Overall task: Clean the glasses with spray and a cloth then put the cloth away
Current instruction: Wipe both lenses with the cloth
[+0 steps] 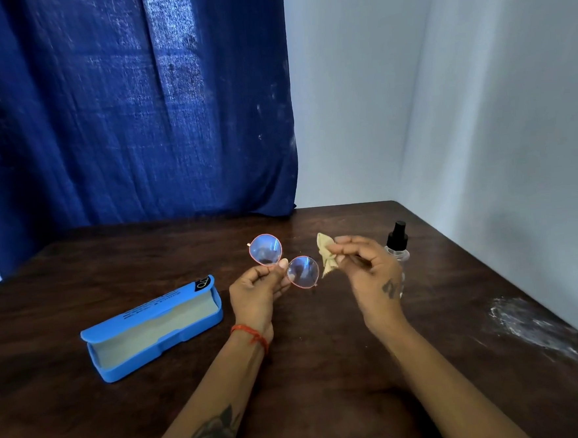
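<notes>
My left hand (256, 291) pinches the round, pink-rimmed glasses (301, 272) at the bridge, holding them above the dark wooden table (325, 370). A small pale yellow cloth (326, 254), bunched up, is held by the fingers of my right hand (370, 271) just to the right of the lenses, not touching them. Behind my right hand stands a clear spray bottle (397, 242) with a black nozzle, partly hidden by the hand.
An open blue glasses case (158, 327) with a pale lining lies on the table to the left. A blue curtain (119, 111) hangs behind the table, and a white wall runs along its right edge. A whitish smear (534, 328) marks the table's right side.
</notes>
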